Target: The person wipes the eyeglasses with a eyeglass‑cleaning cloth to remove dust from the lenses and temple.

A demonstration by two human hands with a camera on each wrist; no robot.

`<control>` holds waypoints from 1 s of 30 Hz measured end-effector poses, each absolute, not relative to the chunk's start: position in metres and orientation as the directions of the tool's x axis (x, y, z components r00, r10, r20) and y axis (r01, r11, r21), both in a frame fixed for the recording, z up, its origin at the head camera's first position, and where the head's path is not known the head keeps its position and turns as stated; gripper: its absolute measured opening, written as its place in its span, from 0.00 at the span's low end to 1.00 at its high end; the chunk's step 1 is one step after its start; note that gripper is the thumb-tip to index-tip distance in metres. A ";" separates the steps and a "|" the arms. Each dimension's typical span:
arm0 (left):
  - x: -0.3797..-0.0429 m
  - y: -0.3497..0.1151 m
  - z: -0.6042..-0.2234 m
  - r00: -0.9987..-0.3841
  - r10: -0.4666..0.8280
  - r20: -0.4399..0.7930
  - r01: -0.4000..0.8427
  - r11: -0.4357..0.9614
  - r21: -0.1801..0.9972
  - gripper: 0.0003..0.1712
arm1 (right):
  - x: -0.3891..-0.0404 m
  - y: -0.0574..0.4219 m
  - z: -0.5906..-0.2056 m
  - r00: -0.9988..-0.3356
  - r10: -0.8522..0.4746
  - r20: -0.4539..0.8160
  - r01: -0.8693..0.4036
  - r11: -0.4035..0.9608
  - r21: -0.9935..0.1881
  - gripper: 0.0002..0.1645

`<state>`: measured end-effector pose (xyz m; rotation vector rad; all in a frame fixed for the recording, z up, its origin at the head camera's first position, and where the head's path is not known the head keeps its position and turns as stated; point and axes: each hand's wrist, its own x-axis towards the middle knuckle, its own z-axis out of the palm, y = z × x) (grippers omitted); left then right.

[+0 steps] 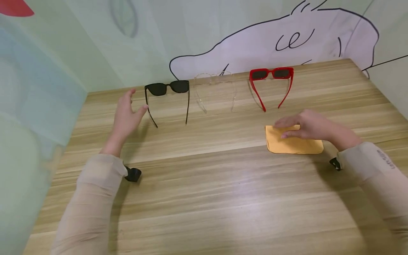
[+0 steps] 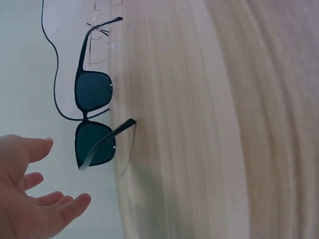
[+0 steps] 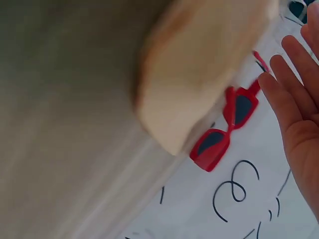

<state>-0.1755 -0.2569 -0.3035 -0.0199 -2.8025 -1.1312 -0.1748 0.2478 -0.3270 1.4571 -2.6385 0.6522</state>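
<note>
My left hand [image 1: 125,115] is just left of the black sunglasses [image 1: 157,89], fingers apart and thumb tip close by the left temple. In the left wrist view, that hand [image 2: 35,191] holds nothing, and both dark lenses of the sunglasses [image 2: 93,91] show beside it. Over a flat orange piece with rounded corners [image 1: 277,144] hovers my right hand [image 1: 309,126], thumb and fingers spread apart. The right wrist view has this hand [image 3: 299,104] with extended fingers and nothing gripped; the orange piece [image 3: 199,64] looks blurred there.
Red sunglasses [image 1: 282,73] stand with temples unfolded at the table's back edge. Thin clear glasses [image 1: 225,76] lie between them and the black pair. Behind the wooden table [image 1: 204,184] rises a wall [image 1: 248,46] with a line drawing.
</note>
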 end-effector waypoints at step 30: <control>-0.240 -0.254 -0.326 -0.985 -0.173 0.001 -0.113 0.651 0.750 0.28 | -0.163 0.249 -0.336 -0.580 -0.814 -0.029 -0.733 0.537 -0.417 0.32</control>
